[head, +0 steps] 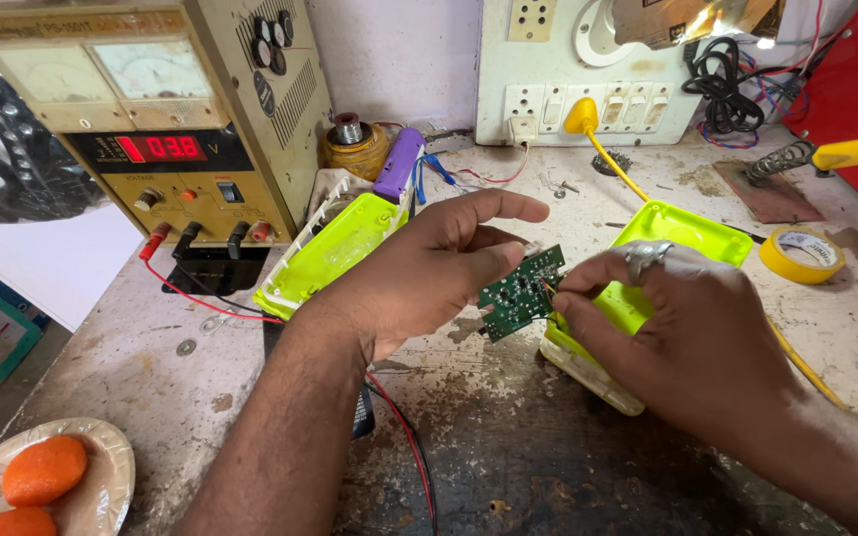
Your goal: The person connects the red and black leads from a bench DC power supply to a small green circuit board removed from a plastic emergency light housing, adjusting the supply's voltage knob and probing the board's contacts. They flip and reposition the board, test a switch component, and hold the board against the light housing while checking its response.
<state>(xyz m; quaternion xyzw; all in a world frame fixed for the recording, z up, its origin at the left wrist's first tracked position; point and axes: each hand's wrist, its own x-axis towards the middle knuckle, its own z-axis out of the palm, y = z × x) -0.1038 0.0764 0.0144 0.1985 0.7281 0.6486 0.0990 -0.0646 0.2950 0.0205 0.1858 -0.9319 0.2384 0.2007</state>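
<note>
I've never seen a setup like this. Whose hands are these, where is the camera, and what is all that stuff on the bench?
No machine here: a person works with bare hands, and the one camera sits on their head, looking down. The left hand and the right hand together hold a small green circuit board in a fingertip grip. Under the right hand lies a lime-green plastic case half; another half lies beside the left hand. On the worn workbench stand a power supply with red digits, a roll of yellow tape and a plate with orange fruit.
</note>
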